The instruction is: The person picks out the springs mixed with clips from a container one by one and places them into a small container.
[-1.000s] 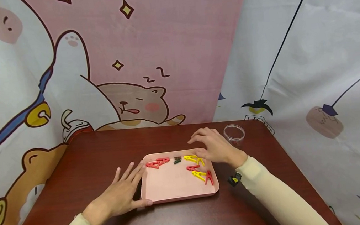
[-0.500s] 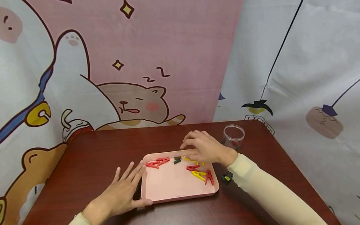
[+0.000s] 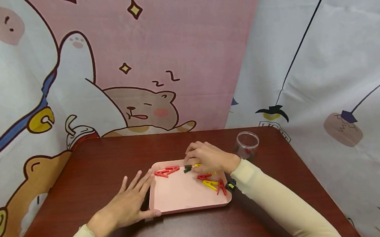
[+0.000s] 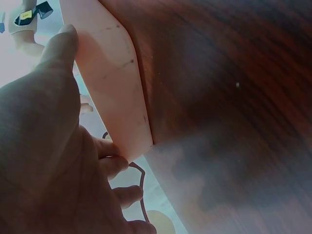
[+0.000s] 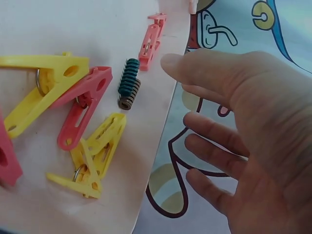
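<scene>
A pink tray (image 3: 180,196) holds red clothespins and yellow clothespins. My left hand (image 3: 124,205) lies with fingers spread at its left side, fingertips at the left rim and thumb on the near rim. My right hand (image 3: 210,157) hovers over the far right part, fingers loosely bent and holding nothing. Near its thumb in the right wrist view lie a green spring coil (image 5: 128,77), a brown spring coil (image 5: 129,97) and a red clothespin (image 5: 150,44). Yellow clothespins (image 5: 100,151) lie closer to the wrist, partly hidden by the hand in the head view.
Behind the tray at the right stands a clear round jar (image 3: 247,141) without a lid, small dark and red bits at its bottom. Everything rests on a dark brown table (image 3: 128,150). A printed cartoon cloth (image 3: 198,57) hangs behind the table's far edge.
My right hand has moved left over the tray, away from the jar, and now covers part of the yellow clothespins. The left hand stays in place.
</scene>
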{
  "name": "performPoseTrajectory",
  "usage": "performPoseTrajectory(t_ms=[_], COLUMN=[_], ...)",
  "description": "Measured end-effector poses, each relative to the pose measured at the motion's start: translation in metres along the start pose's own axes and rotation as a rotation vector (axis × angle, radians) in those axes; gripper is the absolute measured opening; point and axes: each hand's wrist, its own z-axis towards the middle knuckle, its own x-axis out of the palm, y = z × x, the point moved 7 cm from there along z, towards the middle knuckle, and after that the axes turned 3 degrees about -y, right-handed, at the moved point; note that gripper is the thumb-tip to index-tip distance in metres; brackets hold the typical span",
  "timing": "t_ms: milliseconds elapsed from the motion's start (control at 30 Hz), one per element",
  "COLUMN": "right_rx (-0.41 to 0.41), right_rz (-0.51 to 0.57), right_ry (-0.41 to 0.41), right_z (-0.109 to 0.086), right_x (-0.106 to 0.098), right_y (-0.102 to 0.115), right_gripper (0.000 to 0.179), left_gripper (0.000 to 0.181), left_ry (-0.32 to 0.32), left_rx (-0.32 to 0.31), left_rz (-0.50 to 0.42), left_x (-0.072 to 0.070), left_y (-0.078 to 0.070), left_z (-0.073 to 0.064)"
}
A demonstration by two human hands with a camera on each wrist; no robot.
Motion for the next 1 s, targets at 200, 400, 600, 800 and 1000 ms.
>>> performPoseTrajectory(t_ms=[200, 400, 600, 800, 1000], right_rx=[-0.015, 0.001, -0.008, -0.022, -0.014], right_rz=[0.038, 0.036, 0.015, -0.013, -0.031], right_ry=[0.058, 0.112, 0.154, 0.168, 0.163], right_z=[0.005, 0.011, 0.018, 0.022, 0.026], right_x=[0.008, 0.016, 0.025, 0.031, 0.035], right_y=[0.003, 0.002, 0.001, 0.002, 0.0], right_gripper=[0.035, 0.035, 0.032, 0.029, 0.025], left_gripper=[0.127, 0.126, 0.127, 0.127, 0.126], left_ry=[-0.004, -0.01, -0.007, -0.003, -0.008], left_rx=[0.003, 0.005, 0.002, 0.003, 0.002], left_rz=[0.003, 0.002, -0.004, -0.003, 0.0], left_x=[0.001, 0.001, 0.001, 0.0, 0.0], left_y=[0.001, 0.0, 0.0, -0.001, -0.001], left_z=[0.0, 0.0, 0.0, -0.001, 0.0])
